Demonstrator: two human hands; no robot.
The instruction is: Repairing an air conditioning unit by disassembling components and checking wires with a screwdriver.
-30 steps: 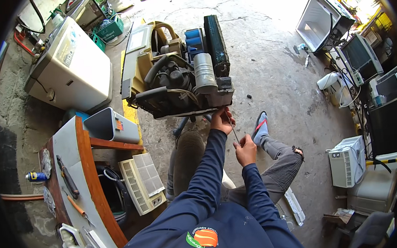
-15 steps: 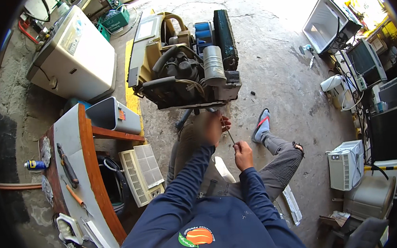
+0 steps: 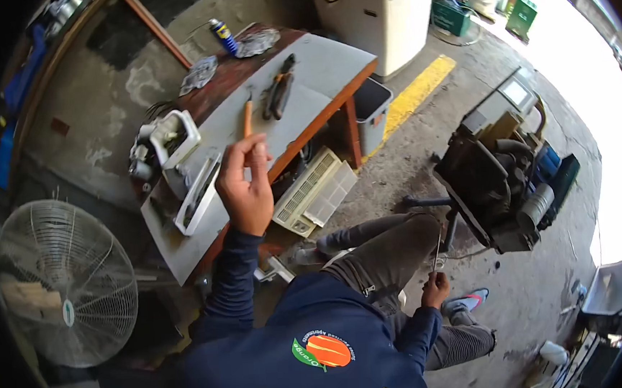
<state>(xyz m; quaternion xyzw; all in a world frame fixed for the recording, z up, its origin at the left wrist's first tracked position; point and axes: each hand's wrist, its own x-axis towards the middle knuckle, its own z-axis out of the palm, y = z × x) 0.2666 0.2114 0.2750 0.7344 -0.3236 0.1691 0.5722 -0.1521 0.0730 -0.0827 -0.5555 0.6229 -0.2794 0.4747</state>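
Raised over the table [image 3: 321,78], my left hand [image 3: 246,188] has curled fingers with thumb and forefinger close together. It overlaps the lower end of an orange-handled tool [image 3: 248,117] lying there; whether it touches the tool or holds something small, I cannot tell. Beside that tool lie pliers [image 3: 279,88] with dark and orange handles. Low by my knee, my right hand [image 3: 435,290] is closed around a thin metal rod [image 3: 439,243] that points upward. An opened appliance unit [image 3: 486,167], with a silver cylinder [image 3: 537,207] at its side, stands in front of my legs.
A standing fan [image 3: 66,283] is at the left. On the table are a white tray [image 3: 199,194], a blue spray can [image 3: 223,36] and crumpled foil [image 3: 257,43]. A grille panel [image 3: 314,190] leans below, near a grey bin [image 3: 374,114]. A tall cream cabinet [image 3: 385,16] stands behind.
My view has turned left toward the table. My left hand has left the rod and the appliance unit and risen over the table. My right hand keeps the rod.
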